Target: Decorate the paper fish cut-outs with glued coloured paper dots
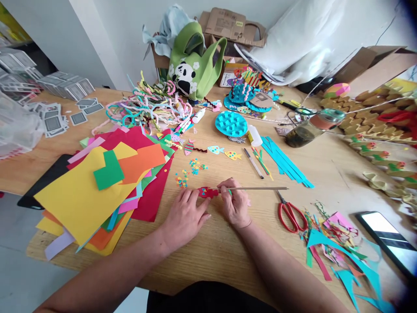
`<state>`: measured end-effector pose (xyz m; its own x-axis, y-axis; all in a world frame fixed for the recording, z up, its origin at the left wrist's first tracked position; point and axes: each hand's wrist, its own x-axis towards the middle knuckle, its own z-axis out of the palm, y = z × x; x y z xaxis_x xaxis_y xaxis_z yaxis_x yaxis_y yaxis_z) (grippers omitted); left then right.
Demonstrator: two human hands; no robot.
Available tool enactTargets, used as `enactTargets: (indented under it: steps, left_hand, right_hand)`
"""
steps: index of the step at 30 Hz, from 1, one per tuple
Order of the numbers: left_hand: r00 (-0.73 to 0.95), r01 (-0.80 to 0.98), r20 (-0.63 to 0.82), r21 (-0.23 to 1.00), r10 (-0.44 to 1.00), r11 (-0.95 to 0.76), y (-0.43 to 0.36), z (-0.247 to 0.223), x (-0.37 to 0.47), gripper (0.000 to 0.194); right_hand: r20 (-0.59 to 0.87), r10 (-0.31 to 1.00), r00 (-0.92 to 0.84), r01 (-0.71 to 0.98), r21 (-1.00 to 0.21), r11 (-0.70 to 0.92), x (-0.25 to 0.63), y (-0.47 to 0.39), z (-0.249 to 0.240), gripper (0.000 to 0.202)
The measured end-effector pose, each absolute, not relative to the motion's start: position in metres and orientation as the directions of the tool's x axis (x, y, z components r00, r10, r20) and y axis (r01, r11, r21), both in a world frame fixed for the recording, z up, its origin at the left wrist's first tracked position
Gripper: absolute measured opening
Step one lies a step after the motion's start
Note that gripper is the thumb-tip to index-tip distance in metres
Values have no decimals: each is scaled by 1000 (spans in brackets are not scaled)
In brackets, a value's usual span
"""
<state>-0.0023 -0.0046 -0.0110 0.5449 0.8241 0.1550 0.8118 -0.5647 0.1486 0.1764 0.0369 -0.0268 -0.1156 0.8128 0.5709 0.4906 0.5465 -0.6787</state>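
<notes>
My left hand (pixel 186 214) lies flat on the table, its fingertips spread at the edge of a small red paper cutout (pixel 208 192) with coloured bits on it. In my right hand (pixel 236 204) a thin wooden stick (pixel 263 188) is pinched, its long end pointing right and its near tip over the red cutout. Just beyond my left hand lie loose paper dots (pixel 195 166) in yellow, blue and orange. Small paper fish, a blue one (pixel 215 149) and a yellow one (pixel 233 155), lie further back. A bit of green shows beside my right fingers.
Coloured paper sheets (pixel 74 191) are piled at left. Red-handled scissors (pixel 291 216), paper scraps (pixel 345 252) and a phone (pixel 391 239) lie at right. Blue strips (pixel 286 163), a pen (pixel 254 164), a glue bottle (pixel 254 136) and a glass jar (pixel 312 128) stand or lie further back.
</notes>
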Motion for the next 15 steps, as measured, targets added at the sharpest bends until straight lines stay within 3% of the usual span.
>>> enactTargets:
  steps: [15]
  left_hand:
    - [544, 804, 165, 178, 823, -568, -4, -12, -3, 39]
  right_hand:
    - [559, 802, -210, 522, -630, 575, 174, 44, -23, 17]
